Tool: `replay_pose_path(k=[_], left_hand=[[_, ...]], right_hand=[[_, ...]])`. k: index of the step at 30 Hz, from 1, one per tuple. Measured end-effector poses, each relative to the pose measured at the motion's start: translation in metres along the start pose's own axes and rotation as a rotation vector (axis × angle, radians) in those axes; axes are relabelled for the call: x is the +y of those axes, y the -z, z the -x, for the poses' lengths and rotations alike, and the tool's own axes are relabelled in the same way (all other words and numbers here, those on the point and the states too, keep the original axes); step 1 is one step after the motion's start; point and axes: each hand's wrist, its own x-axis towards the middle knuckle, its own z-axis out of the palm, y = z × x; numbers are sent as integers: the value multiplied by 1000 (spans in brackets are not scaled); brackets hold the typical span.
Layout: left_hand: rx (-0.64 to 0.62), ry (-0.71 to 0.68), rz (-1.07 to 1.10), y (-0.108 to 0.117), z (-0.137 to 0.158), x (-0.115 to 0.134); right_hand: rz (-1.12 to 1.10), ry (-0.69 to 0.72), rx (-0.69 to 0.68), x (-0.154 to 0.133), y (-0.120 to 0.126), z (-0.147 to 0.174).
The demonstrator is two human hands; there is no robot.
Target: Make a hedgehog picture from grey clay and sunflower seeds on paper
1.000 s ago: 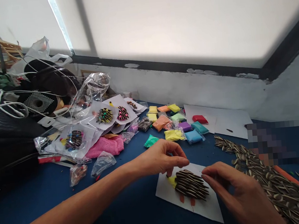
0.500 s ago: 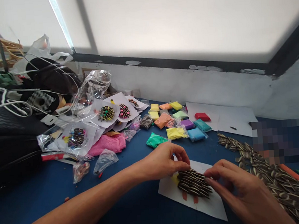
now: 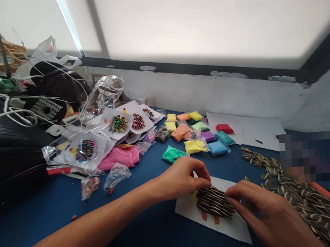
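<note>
A white sheet of paper (image 3: 233,228) lies on the blue table, bearing a rounded body of striped sunflower seeds (image 3: 215,201) set in rows. Yellow clay (image 3: 194,198) shows at its left end, and two small orange clay pieces (image 3: 204,215) sit below it. My left hand (image 3: 186,177) reaches to the upper edge of the seeds, thumb and index finger closed together; what is between them is hidden. At the right edge of the rows, the thumb and index finger of my right hand (image 3: 262,203) pinch at a seed.
Loose sunflower seeds (image 3: 302,204) spread along the right. Packets of coloured clay, among them a yellow packet (image 3: 195,146) and a green packet (image 3: 171,153), lie beyond my hands. Finished seed pictures (image 3: 87,149), a pink cloth (image 3: 122,157) and a black bag (image 3: 10,162) are at left.
Both hands keep almost the same pose at the seed rows. The whole view has shifted very slightly.
</note>
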Motion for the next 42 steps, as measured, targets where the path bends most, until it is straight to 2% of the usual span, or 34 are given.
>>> replay_pose_path(k=[5,12,21,25,35,42], left_hand=[[59,-21,-41,-5,-1,0],[36,-22,-56,-5,-1,-1],[25,-20,-54,-6,-2,-4],[25,-29,-55,-6,-2,-5],[61,-59,-123,-7,-1,-3],[62,-87,-177,-8,-2,-1]], right_hand=[[73,50,70,-1,-3,-1],[94,63,97,-9,-1,-3],[133,55,23,-1,3,4],[179,69,53,2,4,5],[126,75,80,-5,1,2],[139,139,193,-12,2,-3]])
